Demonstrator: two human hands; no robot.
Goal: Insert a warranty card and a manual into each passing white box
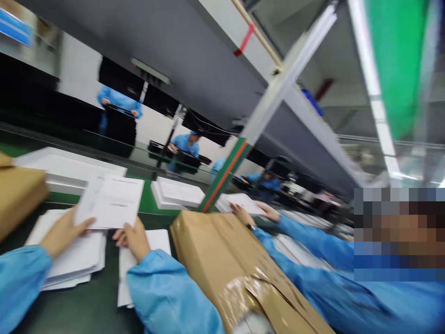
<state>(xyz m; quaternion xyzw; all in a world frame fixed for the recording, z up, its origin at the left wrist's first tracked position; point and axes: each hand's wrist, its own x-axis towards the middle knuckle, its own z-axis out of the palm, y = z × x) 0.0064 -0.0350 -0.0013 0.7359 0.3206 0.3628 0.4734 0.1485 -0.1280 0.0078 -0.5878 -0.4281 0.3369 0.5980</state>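
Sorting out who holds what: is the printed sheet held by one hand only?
No, the left hand and right hand both grip the sheet at its lower edge.

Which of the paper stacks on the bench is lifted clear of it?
The sheets held between the left hand and right hand. The pile beneath and the stack beside the right hand lie flat.

Two brown boxes: one far left [17, 195], one near the middle [225, 260]. Three white trays [66, 167] [177, 192] [239, 202] sit behind. Two paper piles [76, 255] [139, 260] lie near.
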